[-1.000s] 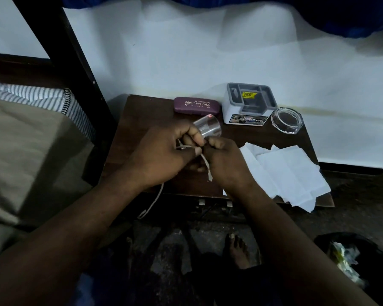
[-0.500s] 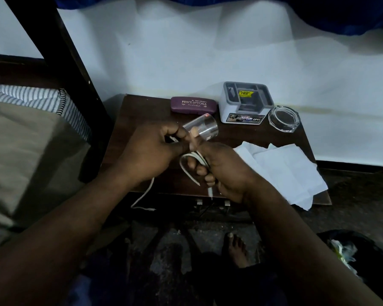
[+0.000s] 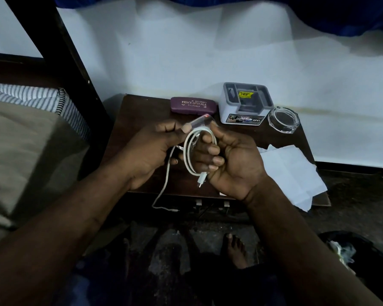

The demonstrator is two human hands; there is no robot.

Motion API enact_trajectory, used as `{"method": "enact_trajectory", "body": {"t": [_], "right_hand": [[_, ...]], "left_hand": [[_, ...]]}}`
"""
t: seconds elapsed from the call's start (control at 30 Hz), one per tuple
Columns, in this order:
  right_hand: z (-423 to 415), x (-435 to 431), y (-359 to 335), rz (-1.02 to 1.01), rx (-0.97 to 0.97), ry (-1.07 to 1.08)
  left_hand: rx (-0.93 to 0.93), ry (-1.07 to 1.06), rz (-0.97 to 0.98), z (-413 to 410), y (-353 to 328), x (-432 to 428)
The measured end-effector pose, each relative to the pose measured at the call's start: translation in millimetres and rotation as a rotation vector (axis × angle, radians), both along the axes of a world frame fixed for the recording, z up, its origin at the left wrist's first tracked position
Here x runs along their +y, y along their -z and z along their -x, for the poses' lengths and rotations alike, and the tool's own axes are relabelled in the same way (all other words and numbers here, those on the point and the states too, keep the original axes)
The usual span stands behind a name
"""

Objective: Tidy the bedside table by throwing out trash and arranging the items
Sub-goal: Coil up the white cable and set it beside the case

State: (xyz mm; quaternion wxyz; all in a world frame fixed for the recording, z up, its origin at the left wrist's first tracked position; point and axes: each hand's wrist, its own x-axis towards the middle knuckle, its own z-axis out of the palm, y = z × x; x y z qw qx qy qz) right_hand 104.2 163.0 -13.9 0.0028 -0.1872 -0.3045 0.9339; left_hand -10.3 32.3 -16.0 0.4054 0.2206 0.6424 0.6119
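Your right hand now grips a fuller coil of thin white charging cable, left hand pinching the tail beside it — nearly bundled.

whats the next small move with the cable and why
Probably wrap another loop: the right hand holds a coil of the cable, but a loose tail hangs from the left hand past the table edge.

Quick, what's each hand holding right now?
Left hand: closed, pinching the white cable.
Right hand: closed around the cable's coiled loops.
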Motion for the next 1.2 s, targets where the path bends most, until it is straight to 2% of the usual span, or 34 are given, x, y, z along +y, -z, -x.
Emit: {"method": "enact_trajectory", "body": {"t": [0.2,0.5,0.57,0.7,0.73,0.8,0.9,1.0,1.2], "right_hand": [[4.2,-1.6,2.4,-0.059,-0.040,0.178],[0.8,-0.8,4.7,-0.136,-0.141,0.093],[0.2,-0.8,5.0,-0.123,-0.155,0.085],[0.1,-1.4,4.1,-0.085,-0.176,0.084],[0.3,-2.1,4.2,-0.076,-0.176,0.091],[1.5,-3.3,4.2,-0.044,-0.154,0.108],[2.4,-3.2,3.1,-0.020,-0.106,0.121],[2.3,-3.6,3.0,-0.014,-0.062,0.147],[4.0,-3.8,3.5,-0.011,-0.055,0.229]], "left_hand": [[0.047,-0.018,-0.067,-0.4,1.5,0.8],[0.097,-0.137,-0.047,2.7,8.9,3.9],[0.149,-0.122,-0.045,5.1,10.7,3.2],[0.421,-0.076,0.046,10.2,12.3,2.3],[0.437,-0.079,0.052,9.9,12.7,2.8],[0.347,-0.097,0.027,7.1,13.0,3.7],[0.086,-0.131,-0.034,1.5,9.2,4.1],[-0.081,-0.121,-0.042,0.1,8.0,3.7],[-0.109,-0.082,-0.007,-3.2,8.3,3.1]]}}
